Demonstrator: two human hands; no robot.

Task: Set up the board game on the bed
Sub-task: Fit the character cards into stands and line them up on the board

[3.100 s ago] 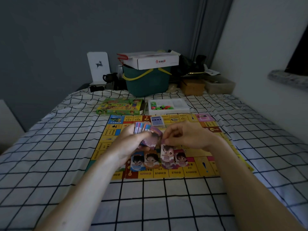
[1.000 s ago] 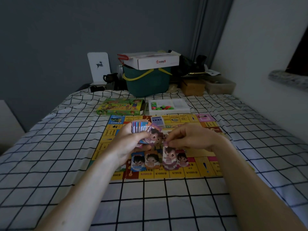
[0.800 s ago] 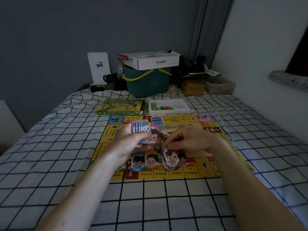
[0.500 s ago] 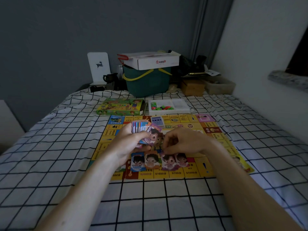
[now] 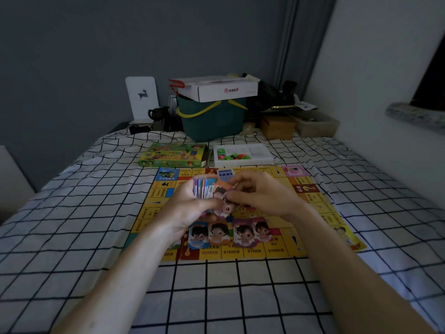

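A yellow game board (image 5: 320,208) lies flat on the checked bed sheet. My left hand (image 5: 190,208) grips a fanned stack of game cards (image 5: 204,189) above the board's middle. My right hand (image 5: 262,196) pinches the front card of that stack (image 5: 226,207), which shows a cartoon face. Several character cards (image 5: 231,233) lie in a row along the board's near edge. A small blue card (image 5: 225,174) rests near the board's far edge.
Beyond the board sit the green game box (image 5: 173,155) and a white tray of coloured pieces (image 5: 243,155). At the head of the bed stand a green basket (image 5: 212,121) with a white carton (image 5: 216,89) on top, a brown box (image 5: 277,127) and other clutter.
My right hand laid a card on the near row, then rose back to the stack in my left hand and took hold of its front card. The left hand stayed put.
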